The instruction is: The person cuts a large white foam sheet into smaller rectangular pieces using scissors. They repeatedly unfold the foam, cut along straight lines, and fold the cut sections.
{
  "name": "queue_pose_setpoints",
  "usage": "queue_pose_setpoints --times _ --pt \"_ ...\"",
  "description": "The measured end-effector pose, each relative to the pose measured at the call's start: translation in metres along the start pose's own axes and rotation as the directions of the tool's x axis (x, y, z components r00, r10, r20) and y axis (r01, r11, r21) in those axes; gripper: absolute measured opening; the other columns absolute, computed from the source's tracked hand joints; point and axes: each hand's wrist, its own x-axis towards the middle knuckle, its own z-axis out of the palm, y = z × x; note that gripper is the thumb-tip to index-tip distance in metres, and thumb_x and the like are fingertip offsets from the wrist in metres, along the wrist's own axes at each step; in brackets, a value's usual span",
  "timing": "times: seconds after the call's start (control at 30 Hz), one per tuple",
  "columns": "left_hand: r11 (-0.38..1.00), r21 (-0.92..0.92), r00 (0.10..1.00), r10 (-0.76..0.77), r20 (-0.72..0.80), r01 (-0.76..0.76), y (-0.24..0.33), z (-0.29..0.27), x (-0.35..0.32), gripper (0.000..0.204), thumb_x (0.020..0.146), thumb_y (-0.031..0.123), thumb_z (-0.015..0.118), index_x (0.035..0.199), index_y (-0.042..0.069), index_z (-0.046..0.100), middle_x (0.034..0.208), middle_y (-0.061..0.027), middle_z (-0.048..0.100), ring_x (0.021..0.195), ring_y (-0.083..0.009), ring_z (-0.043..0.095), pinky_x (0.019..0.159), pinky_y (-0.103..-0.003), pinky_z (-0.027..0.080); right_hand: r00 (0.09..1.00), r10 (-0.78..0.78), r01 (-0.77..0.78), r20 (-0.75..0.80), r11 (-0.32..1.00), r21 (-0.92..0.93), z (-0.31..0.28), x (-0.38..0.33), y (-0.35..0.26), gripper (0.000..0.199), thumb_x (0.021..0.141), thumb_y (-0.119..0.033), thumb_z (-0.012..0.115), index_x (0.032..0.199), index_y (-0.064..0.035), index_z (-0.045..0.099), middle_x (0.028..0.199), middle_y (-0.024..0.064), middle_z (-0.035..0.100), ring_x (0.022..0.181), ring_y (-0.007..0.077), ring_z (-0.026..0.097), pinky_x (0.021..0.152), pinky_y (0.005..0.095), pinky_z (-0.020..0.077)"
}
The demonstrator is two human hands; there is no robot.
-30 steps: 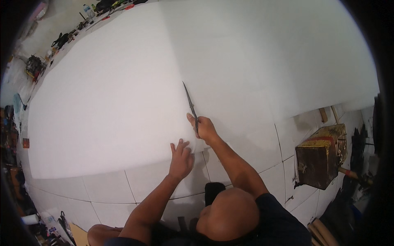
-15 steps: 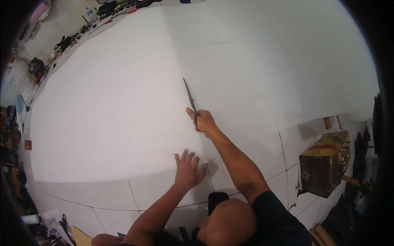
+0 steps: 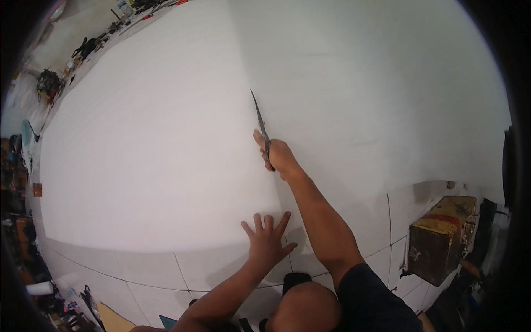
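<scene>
A large white sheet is spread over the tiled floor, with a slightly darker half on the right. My right hand is closed round the handles of a pair of dark scissors, whose narrow blades point away from me along the line where the bright and darker parts meet. With fingers spread, my left hand rests at the sheet's near edge, below the scissors. Whether the blades are apart is hard to make out.
At the right stands a worn brown and yellow block-shaped box beside the sheet. Small tools and a plastic bottle line the far left edge. A white roll lies at the lower left, near assorted clutter.
My right hand and the scissors have moved a little farther away along the line. My left hand has shifted right and its fingers are spread wider. The sheet's right part has shifted.
</scene>
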Motion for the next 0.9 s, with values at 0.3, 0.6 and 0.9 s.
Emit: queue_pose_setpoints --times 0.3,0.6,0.9 --pt "1.0 -0.002 1.0 -0.017 0.023 0.017 -0.004 -0.001 0.005 0.083 0.079 0.06 0.063 0.149 0.027 0.033 0.124 -0.0252 0.046 0.124 -0.05 0.033 0.095 -0.077 0.023 0.998 -0.058 0.058 -0.027 0.998 0.013 0.009 0.062 -0.032 0.061 0.082 -0.067 0.062 0.069 -0.0089 0.05 0.054 -0.0014 0.04 0.045 0.0109 0.038 0.043 0.029 0.0326" --pt "1.0 -0.018 0.999 -0.006 0.037 0.007 -0.003 -0.004 0.007 0.082 0.08 0.061 0.061 0.149 0.027 0.033 0.12 -0.0261 0.047 0.122 -0.0497 0.034 0.094 -0.078 0.023 0.994 -0.084 0.088 -0.071 0.995 0.044 0.009 0.136 -0.077 0.06 0.08 -0.064 0.067 0.065 -0.0094 0.048 0.052 0.0006 0.042 0.044 0.0133 0.043 0.042 0.0311 0.0352" --pt "1.0 0.023 0.999 0.002 0.05 -0.003 -0.003 -0.008 0.01 0.086 0.079 0.063 0.061 0.151 0.029 0.029 0.12 -0.0241 0.048 0.118 -0.0478 0.038 0.093 -0.076 0.026 0.978 -0.167 0.17 -0.124 0.985 0.012 0.015 0.172 -0.103 0.06 0.084 -0.056 0.068 0.057 -0.0075 0.046 0.051 0.0046 0.046 0.043 0.0172 0.048 0.041 0.0342 0.0388"
